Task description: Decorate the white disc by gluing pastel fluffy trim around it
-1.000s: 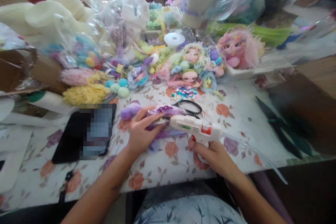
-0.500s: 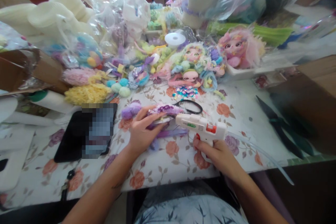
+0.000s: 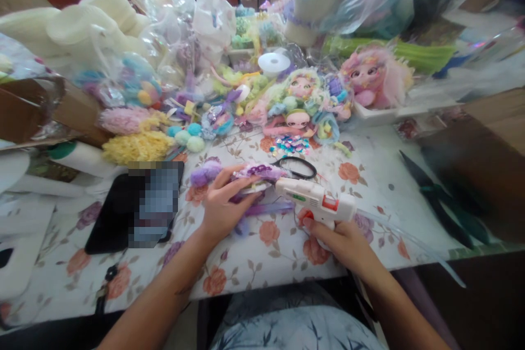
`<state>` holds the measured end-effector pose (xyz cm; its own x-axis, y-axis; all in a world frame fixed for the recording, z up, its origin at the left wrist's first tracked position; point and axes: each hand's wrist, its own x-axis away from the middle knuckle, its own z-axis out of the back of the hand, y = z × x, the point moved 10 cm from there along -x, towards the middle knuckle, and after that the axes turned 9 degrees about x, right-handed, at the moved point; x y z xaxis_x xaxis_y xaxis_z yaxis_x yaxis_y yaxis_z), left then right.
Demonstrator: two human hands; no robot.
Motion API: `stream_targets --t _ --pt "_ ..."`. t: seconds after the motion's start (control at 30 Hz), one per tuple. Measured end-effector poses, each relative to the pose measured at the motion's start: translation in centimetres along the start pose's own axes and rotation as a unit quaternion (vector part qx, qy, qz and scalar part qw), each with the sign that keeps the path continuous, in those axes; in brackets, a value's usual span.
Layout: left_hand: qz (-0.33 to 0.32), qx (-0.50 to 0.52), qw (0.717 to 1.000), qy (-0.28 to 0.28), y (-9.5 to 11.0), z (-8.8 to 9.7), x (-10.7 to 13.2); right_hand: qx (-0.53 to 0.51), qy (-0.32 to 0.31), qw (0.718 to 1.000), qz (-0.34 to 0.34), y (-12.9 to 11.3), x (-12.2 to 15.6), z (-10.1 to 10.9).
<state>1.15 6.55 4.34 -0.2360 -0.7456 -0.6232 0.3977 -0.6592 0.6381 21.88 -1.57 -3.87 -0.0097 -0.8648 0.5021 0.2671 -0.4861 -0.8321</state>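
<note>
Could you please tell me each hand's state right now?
Left hand: holding the purple fluffy piece between thumb and fingers.
Right hand: closed around the grip of the white glue gun.

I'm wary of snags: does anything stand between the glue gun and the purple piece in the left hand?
No clear obstacle shows between glue gun and purple piece; black-handled scissors lie close behind, partly hidden.

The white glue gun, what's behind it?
Beyond the glue gun, one black handle loop and some flowery tablecloth show. Whatever the gun itself covers can't be seen.
</note>
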Motion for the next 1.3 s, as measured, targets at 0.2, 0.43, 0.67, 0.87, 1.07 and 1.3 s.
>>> stream_targets --t 0.2,0.43,0.67,0.87,1.07,1.3 --pt "0.029 -0.007 1.000 -0.001 -0.6 0.1 -0.1 0.190 0.078 0.977 0.064 -1.4 1.0 2.9" --pt "0.078 -0.013 0.997 0.012 -1.8 0.5 0.0 0.158 0.216 0.963 0.028 -0.8 2.9 12.4" --pt "0.054 -0.007 0.998 0.037 -1.6 0.7 0.0 0.222 0.397 0.888 0.064 -0.9 -0.7 22.1" --pt "0.071 -0.004 0.996 0.044 -2.1 0.9 0.0 0.289 0.408 0.864 0.054 -0.8 -3.5 22.2" --pt "0.084 0.002 0.996 0.034 -2.0 0.7 0.0 0.421 0.441 0.792 0.017 -1.9 2.5 19.2" --pt "0.048 -0.015 0.999 0.018 -1.0 0.3 0.0 0.395 0.357 0.756 0.381 -10.0 5.9 5.6"
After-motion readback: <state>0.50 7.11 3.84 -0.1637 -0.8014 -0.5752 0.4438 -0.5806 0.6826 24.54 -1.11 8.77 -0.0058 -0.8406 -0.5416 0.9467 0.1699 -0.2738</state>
